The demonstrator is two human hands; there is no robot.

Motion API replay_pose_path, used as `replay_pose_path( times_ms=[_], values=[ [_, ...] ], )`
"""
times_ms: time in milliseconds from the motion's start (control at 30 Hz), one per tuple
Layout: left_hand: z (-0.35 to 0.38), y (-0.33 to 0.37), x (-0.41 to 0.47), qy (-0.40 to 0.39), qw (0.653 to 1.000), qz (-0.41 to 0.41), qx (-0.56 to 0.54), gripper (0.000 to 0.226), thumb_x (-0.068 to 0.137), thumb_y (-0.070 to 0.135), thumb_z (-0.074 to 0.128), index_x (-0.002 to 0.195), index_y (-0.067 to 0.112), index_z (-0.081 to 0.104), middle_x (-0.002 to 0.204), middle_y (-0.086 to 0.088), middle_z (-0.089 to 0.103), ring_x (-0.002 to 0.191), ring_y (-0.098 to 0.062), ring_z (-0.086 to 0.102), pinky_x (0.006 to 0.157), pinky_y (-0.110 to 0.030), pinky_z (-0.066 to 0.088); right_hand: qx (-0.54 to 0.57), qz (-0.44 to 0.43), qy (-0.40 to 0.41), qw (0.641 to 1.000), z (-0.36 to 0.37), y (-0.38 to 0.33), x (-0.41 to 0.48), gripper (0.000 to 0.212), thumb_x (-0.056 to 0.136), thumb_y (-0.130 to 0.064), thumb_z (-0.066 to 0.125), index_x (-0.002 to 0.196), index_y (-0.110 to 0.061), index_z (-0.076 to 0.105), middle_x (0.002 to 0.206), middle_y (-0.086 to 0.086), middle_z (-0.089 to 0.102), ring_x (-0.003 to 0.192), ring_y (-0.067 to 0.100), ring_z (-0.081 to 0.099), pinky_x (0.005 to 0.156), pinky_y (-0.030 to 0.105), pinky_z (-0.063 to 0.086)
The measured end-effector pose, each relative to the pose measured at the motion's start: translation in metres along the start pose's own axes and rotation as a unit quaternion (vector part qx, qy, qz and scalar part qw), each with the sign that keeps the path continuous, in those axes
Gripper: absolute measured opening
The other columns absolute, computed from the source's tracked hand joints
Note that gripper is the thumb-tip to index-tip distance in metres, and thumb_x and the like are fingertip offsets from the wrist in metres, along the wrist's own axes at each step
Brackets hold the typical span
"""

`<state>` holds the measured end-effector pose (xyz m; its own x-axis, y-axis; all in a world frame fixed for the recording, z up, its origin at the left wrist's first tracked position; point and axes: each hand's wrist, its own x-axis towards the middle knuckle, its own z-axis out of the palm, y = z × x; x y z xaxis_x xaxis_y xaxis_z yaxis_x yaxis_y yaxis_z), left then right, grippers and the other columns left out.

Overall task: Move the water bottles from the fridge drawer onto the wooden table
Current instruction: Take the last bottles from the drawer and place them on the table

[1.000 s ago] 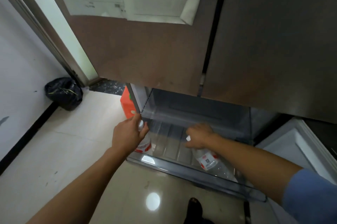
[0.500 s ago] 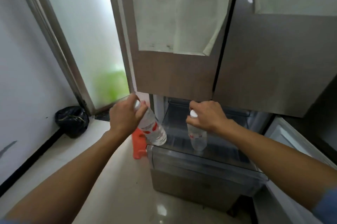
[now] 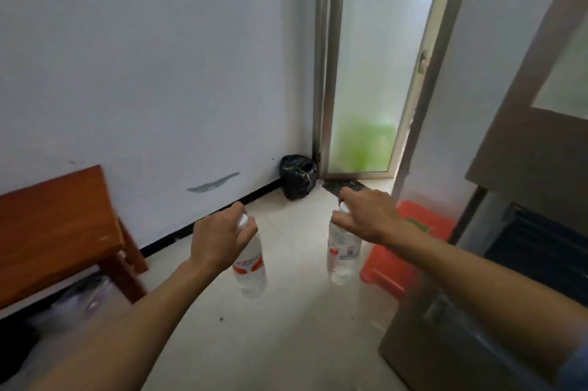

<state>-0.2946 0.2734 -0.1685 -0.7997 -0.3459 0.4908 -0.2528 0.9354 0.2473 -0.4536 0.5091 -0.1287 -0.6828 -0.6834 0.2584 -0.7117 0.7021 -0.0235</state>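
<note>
My left hand (image 3: 219, 239) grips a clear water bottle (image 3: 251, 269) by its white-capped neck; the bottle, with a red and white label, hangs over the pale floor. My right hand (image 3: 369, 218) holds a second water bottle (image 3: 342, 255) the same way, hanging upright. The wooden table (image 3: 54, 225), reddish brown, stands against the white wall at the left, apart from both bottles. The open fridge drawer (image 3: 445, 336) juts out at the lower right, blurred, below my right forearm.
An orange plastic stool (image 3: 410, 247) sits on the floor beside the fridge. A black bag (image 3: 297, 175) lies in the corner by a frosted glass door (image 3: 366, 88). Clear plastic and dark items (image 3: 63, 304) lie under the table.
Both hands lifted the bottles out of the drawer, and my view swung left from the fridge toward the wall and table. The bottles now hang over the floor.
</note>
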Motion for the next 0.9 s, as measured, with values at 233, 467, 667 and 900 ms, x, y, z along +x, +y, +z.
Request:
replay_pose_path(
  times_ms=[233, 467, 667, 900],
  values=[
    [-0.048, -0.151, -0.034, -0.049, 0.975, -0.181, 0.119, 0.023, 0.09, 0.045, 0.051, 0.082, 0.023, 0.05, 0.069, 0.006, 0.058, 0.057, -0.012, 0.056, 0.054, -0.028, 0.05, 0.101, -0.176, -0.056, 0.978, 0.081, -0.151, 0.122, 0.039, 0.087, -0.055, 0.05, 0.105, -0.022, 0.057, 0.093, 0.0, 0.066, 0.072, 0.016, 0.052, 0.063, 0.027, 0.038],
    [-0.101, -0.255, -0.069, -0.016, 0.915, -0.375, 0.148, 0.023, 0.087, 0.042, 0.055, 0.078, 0.023, 0.046, 0.062, 0.006, 0.05, 0.059, -0.018, 0.053, 0.053, -0.031, 0.034, 0.158, -0.316, -0.119, 0.928, 0.118, -0.302, 0.214, 0.037, 0.088, -0.051, 0.052, 0.108, -0.02, 0.052, 0.096, 0.003, 0.066, 0.073, 0.017, 0.051, 0.063, 0.028, 0.037],
    [-0.135, -0.327, -0.119, 0.026, 0.853, -0.503, 0.139, 0.026, 0.088, 0.039, 0.054, 0.076, 0.017, 0.046, 0.062, -0.001, 0.054, 0.061, -0.025, 0.055, 0.061, -0.041, 0.048, 0.176, -0.431, -0.157, 0.871, 0.131, -0.432, 0.248, 0.034, 0.088, -0.059, 0.047, 0.093, -0.026, 0.042, 0.081, -0.01, 0.057, 0.067, 0.011, 0.053, 0.058, 0.023, 0.042],
    [-0.173, -0.44, -0.165, 0.007, 0.821, -0.544, 0.176, 0.029, 0.091, 0.042, 0.05, 0.078, 0.016, 0.05, 0.067, -0.001, 0.059, 0.06, -0.015, 0.053, 0.048, -0.025, 0.03, 0.157, -0.499, -0.146, 0.84, 0.157, -0.576, 0.266, 0.026, 0.089, -0.049, 0.049, 0.081, -0.025, 0.046, 0.064, -0.01, 0.045, 0.056, 0.009, 0.044, 0.048, 0.019, 0.023]
  ],
)
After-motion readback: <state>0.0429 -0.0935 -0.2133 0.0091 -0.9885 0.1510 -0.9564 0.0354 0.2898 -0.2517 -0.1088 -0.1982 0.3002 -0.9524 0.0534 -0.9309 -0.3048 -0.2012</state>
